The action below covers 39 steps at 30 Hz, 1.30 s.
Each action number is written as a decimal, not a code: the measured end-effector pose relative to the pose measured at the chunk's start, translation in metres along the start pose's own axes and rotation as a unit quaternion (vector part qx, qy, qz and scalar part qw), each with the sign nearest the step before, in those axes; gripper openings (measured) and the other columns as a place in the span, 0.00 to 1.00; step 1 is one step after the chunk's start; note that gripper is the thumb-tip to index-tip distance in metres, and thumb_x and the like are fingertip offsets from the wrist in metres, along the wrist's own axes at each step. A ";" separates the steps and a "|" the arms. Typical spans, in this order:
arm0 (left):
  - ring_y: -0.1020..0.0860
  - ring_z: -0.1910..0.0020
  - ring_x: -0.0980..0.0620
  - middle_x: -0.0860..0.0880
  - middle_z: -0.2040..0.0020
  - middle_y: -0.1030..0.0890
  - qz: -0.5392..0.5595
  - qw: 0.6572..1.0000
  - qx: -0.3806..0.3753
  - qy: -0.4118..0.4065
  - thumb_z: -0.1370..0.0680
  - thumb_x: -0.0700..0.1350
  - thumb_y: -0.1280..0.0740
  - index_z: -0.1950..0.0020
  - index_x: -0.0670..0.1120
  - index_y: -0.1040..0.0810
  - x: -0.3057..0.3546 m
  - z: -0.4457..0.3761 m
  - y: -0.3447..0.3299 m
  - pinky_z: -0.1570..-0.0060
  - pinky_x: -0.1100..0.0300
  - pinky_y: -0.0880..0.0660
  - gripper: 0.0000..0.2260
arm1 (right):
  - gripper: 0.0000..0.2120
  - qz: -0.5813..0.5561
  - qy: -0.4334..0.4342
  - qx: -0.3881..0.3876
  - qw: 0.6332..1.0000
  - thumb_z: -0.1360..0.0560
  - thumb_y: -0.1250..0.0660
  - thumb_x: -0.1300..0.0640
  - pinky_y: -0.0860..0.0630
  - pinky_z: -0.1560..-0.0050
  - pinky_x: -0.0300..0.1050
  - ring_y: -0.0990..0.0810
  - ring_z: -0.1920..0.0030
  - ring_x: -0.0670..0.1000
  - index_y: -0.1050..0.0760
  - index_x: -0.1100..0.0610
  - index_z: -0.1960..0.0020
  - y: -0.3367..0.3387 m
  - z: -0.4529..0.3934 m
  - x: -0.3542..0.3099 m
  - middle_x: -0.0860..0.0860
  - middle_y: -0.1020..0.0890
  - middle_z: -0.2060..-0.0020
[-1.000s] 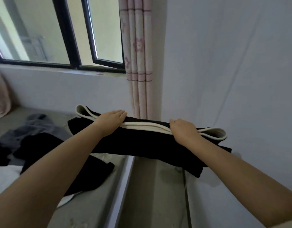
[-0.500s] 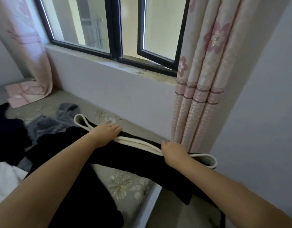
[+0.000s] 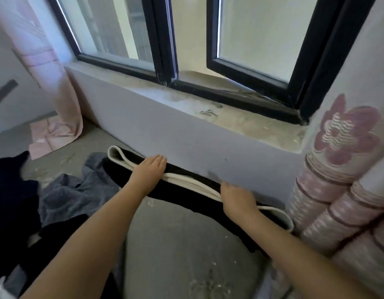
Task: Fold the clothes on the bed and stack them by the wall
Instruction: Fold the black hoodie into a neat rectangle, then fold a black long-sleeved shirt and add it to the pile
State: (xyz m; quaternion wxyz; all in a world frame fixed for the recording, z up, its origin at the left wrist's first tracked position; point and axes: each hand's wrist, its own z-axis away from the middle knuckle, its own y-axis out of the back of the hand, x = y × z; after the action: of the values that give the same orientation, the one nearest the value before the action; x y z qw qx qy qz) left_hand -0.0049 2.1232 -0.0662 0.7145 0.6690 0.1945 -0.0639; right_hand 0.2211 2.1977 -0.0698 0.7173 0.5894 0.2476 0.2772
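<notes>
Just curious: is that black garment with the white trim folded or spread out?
Folded. The black garment lies as a narrow layered strip along the wall, white trim doubled over, both hands on it.

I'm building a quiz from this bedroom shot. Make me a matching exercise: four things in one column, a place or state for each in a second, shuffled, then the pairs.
Things
1. folded black garment with white trim
2. grey garment
3. flowered curtain
4. window pane on the right

Places or states
A. swung ajar above the sill
B. crumpled, unfolded on the bed at left
C. hanging at the right edge, by the corner
D. held along the base of the wall under the left hand and right hand

Pairs: 1-D, 2-B, 3-C, 4-A
</notes>
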 end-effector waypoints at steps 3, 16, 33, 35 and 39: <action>0.36 0.30 0.42 0.35 0.29 0.37 0.023 0.998 0.058 -0.008 0.24 0.33 0.40 0.29 0.32 0.42 0.000 -0.054 -0.010 0.30 0.55 0.43 0.24 | 0.18 0.008 -0.028 0.063 0.998 0.25 0.40 0.65 0.25 0.52 0.45 0.22 0.46 0.53 0.34 0.64 0.36 -0.007 -0.038 0.012 0.58 0.24 0.43; 0.60 0.25 0.47 0.45 0.24 0.59 0.113 0.922 -0.368 0.040 0.19 0.42 0.47 0.25 0.43 0.60 0.103 0.037 -0.236 0.27 0.51 0.57 0.28 | 0.36 -0.030 0.026 -0.275 0.961 0.21 0.48 0.45 0.61 0.29 0.62 0.65 0.26 0.60 0.66 0.58 0.26 -0.283 -0.035 -0.067 0.59 0.65 0.26; 0.62 0.26 0.51 0.46 0.24 0.61 0.307 0.859 -0.259 0.318 0.19 0.42 0.50 0.25 0.42 0.60 0.128 0.196 -0.249 0.30 0.58 0.63 0.26 | 0.28 -0.012 0.218 -0.237 0.947 0.21 0.46 0.53 0.56 0.27 0.55 0.58 0.25 0.55 0.52 0.56 0.25 -0.275 -0.010 -0.086 0.56 0.56 0.25; 0.59 0.25 0.51 0.46 0.24 0.58 0.297 0.833 -0.269 0.381 0.19 0.45 0.49 0.25 0.42 0.57 0.118 0.246 -0.240 0.28 0.56 0.58 0.26 | 0.26 -0.024 0.296 -0.241 0.924 0.22 0.46 0.56 0.56 0.26 0.51 0.56 0.25 0.54 0.49 0.56 0.25 -0.267 -0.002 -0.116 0.55 0.54 0.24; 0.55 0.25 0.49 0.45 0.23 0.52 0.284 0.767 -0.274 0.506 0.20 0.49 0.45 0.25 0.41 0.51 0.109 0.336 -0.229 0.28 0.53 0.51 0.27 | 0.25 -0.043 0.386 -0.246 0.888 0.21 0.47 0.56 0.53 0.26 0.48 0.52 0.25 0.52 0.48 0.57 0.25 -0.263 0.017 -0.190 0.53 0.49 0.25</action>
State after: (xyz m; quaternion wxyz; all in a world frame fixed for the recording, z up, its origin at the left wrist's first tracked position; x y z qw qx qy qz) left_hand 0.0790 1.7903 -0.3093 0.6511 0.4052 0.3378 0.5457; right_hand 0.1227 2.0146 -0.3201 0.6982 0.2292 0.4543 0.5036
